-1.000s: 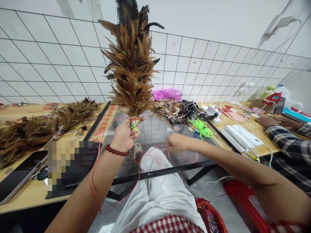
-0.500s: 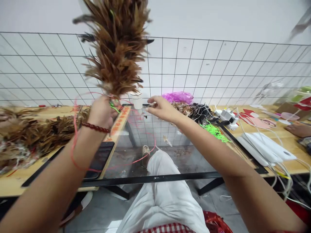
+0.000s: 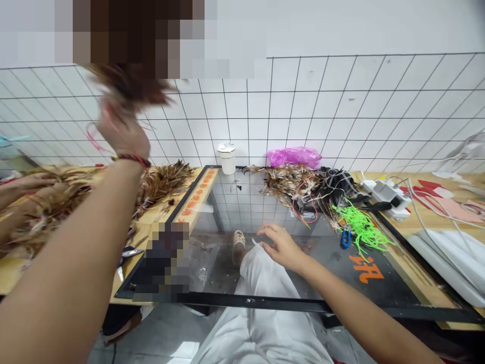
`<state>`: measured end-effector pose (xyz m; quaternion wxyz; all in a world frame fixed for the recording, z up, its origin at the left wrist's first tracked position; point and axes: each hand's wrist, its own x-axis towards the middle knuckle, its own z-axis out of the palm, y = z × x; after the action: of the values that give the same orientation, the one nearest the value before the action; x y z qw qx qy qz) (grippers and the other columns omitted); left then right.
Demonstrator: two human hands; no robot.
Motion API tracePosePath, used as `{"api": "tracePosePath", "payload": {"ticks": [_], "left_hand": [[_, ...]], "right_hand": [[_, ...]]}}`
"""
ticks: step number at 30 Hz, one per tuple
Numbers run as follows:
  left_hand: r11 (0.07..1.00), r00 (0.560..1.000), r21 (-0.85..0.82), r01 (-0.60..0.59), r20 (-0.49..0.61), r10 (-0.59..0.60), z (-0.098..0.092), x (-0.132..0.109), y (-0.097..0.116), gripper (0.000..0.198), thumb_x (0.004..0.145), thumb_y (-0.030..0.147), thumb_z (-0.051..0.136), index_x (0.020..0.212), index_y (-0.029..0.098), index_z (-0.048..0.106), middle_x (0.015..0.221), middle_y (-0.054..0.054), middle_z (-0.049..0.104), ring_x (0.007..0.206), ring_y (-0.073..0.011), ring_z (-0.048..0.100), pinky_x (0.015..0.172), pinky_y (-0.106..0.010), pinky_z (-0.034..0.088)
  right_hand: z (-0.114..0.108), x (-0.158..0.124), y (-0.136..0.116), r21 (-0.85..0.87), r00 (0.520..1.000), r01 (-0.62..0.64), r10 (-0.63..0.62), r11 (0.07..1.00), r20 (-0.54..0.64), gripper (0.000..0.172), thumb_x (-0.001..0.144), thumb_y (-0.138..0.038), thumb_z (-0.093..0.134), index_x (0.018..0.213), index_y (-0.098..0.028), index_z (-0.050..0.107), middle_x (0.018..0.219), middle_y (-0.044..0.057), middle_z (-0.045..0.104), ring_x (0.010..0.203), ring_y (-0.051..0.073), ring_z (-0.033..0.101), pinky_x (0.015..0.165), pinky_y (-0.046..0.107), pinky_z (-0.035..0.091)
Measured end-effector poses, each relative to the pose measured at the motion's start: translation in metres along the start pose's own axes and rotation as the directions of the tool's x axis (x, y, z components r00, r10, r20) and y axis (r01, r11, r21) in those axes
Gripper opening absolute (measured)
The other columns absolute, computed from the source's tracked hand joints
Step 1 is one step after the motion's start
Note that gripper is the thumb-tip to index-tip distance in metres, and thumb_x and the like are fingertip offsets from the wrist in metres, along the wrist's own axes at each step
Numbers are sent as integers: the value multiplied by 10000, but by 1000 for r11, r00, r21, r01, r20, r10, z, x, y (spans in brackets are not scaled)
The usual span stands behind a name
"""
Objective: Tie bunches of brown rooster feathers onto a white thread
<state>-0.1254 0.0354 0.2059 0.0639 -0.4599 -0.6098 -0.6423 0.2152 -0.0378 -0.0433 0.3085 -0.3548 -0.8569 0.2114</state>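
Note:
My left hand [image 3: 121, 126] is raised at the upper left, its fingers closed around the base of a bundle of brown feathers [image 3: 140, 91]. The bundle's top is hidden by pixelation. Thin pink string [image 3: 94, 139] hangs about that hand. Low over the glass tabletop [image 3: 220, 217], my right hand [image 3: 282, 245] has its thumb and fingers apart, with nothing plainly held. It is close to my white trousers, which show through the glass. A pile of loose feathers [image 3: 288, 184] lies beyond it, with some pink string on top.
A white lidded cup [image 3: 227, 157] and a purple plastic bag [image 3: 293, 157] stand at the back. Bright green string [image 3: 359, 225], blue thread snips [image 3: 345, 237] and a power strip [image 3: 390, 194] are on the right. Scissors [image 3: 131, 253] and another person's hand [image 3: 38, 182] are at left.
My left hand has lifted the feather bundle up and to the left. My right hand has moved away from it, down towards the near part of the glass. The view has shifted.

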Motion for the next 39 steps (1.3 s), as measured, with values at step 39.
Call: {"api": "tracePosePath", "payload": {"ticks": [39], "left_hand": [[706, 823, 643, -297, 547, -153, 16, -45, -123, 192, 805, 255, 466, 621, 206, 452, 508, 7, 345, 535, -173, 303, 578, -247, 229]], "right_hand": [[-12, 5, 14, -230, 999, 38, -33, 972, 27, 192, 856, -153, 476, 959, -214, 627, 1051, 72, 609, 986, 201, 504, 886, 387, 273]]}}
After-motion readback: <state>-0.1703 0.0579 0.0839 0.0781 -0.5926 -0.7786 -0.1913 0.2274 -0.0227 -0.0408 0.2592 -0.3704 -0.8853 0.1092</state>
